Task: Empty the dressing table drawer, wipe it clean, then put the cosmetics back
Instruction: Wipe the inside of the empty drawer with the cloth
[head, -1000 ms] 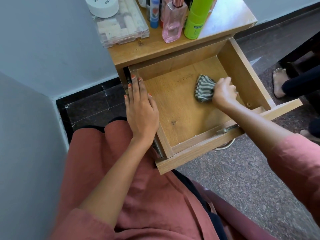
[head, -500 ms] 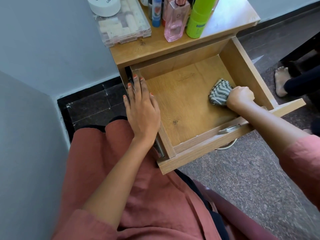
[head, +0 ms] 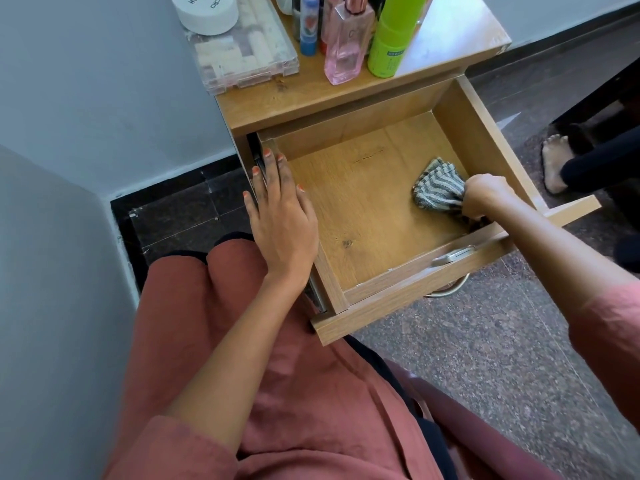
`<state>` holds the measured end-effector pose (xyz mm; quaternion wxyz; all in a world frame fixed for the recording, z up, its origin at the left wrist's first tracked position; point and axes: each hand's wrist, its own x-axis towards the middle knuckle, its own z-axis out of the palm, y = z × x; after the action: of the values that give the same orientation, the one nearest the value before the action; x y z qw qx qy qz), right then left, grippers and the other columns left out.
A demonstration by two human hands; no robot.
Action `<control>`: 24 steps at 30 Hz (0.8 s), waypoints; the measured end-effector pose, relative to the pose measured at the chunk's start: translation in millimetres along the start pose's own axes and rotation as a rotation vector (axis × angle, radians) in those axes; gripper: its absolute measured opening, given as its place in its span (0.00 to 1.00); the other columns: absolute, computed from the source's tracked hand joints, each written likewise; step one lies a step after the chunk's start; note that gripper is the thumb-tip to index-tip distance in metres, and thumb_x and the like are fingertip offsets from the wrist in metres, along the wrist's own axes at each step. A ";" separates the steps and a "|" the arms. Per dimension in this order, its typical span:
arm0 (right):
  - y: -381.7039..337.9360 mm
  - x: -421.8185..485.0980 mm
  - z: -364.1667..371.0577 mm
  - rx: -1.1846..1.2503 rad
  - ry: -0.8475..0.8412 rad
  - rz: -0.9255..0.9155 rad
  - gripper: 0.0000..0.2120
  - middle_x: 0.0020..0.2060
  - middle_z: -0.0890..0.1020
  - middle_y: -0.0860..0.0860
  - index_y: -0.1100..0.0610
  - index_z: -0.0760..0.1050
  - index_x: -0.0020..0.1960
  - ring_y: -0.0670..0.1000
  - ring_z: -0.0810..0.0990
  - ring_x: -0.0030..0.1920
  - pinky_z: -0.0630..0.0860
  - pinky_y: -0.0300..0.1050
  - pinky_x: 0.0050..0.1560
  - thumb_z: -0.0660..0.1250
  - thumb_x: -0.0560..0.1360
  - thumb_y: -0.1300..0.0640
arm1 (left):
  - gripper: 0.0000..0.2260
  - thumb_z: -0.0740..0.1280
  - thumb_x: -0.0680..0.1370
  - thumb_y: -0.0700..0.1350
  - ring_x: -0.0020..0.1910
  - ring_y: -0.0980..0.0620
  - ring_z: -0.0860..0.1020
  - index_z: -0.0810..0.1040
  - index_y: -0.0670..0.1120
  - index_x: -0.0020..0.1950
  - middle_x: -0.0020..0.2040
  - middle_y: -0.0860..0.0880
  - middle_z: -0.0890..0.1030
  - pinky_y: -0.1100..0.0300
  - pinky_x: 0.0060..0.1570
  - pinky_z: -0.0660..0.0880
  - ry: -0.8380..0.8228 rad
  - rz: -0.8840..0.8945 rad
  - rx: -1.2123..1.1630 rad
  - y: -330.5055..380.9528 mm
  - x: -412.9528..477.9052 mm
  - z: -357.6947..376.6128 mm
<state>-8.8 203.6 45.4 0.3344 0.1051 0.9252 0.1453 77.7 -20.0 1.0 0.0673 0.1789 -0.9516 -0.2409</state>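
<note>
The wooden drawer [head: 485, 133] stands pulled out of the dressing table, with only a cloth inside. My right hand [head: 485, 199] is closed on the grey striped cloth [head: 436, 188] and presses it on the drawer floor near the front right corner. My left hand [head: 280, 216] lies flat, fingers spread, on the drawer's left wall. On the table top [head: 450, 36] stand the cosmetics: a pink perfume bottle [head: 346, 43], a green bottle [head: 394, 36], a blue tube [head: 308, 26], a white jar [head: 207, 12] and a clear organiser box [head: 242, 53].
Grey walls close in on the left and behind the table. Another person's bare foot [head: 554, 168] rests on the speckled floor at the right, beside dark furniture. My lap in red cloth lies just below the drawer front [head: 398, 306].
My right hand has dragged the cloth from the middle of the drawer floor to the right and toward the front corner. My left hand has stayed on the left wall.
</note>
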 end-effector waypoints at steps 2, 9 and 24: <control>-7.0 -9.5 -4.9 -0.048 -0.024 -0.048 0.03 0.38 0.77 0.57 0.63 0.74 0.39 0.56 0.78 0.43 0.74 0.42 0.35 0.64 0.71 0.67 | 0.21 0.49 0.82 0.45 0.76 0.48 0.50 0.54 0.45 0.75 0.77 0.48 0.52 0.51 0.73 0.46 0.003 -0.001 -0.004 0.3 0.2 -0.2; -66.7 -47.3 -1.1 -0.064 -0.158 -0.262 0.09 0.46 0.84 0.51 0.60 0.73 0.38 0.46 0.84 0.37 0.76 0.38 0.40 0.71 0.71 0.57 | 0.21 0.49 0.82 0.45 0.76 0.48 0.51 0.54 0.45 0.75 0.77 0.48 0.52 0.50 0.73 0.47 0.005 0.008 0.002 -0.7 0.5 0.4; -103.4 -73.2 27.0 0.292 -0.038 -0.413 0.16 0.54 0.77 0.57 0.65 0.71 0.59 0.52 0.76 0.47 0.74 0.40 0.50 0.67 0.74 0.61 | 0.21 0.49 0.82 0.45 0.76 0.47 0.52 0.55 0.44 0.75 0.77 0.47 0.53 0.50 0.73 0.48 0.013 0.027 0.016 -1.1 1.3 -0.1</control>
<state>53.9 90.8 33.6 0.3557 -0.0364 0.9318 -0.0632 76.8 -21.5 0.6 0.0753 0.1682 -0.9552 -0.2314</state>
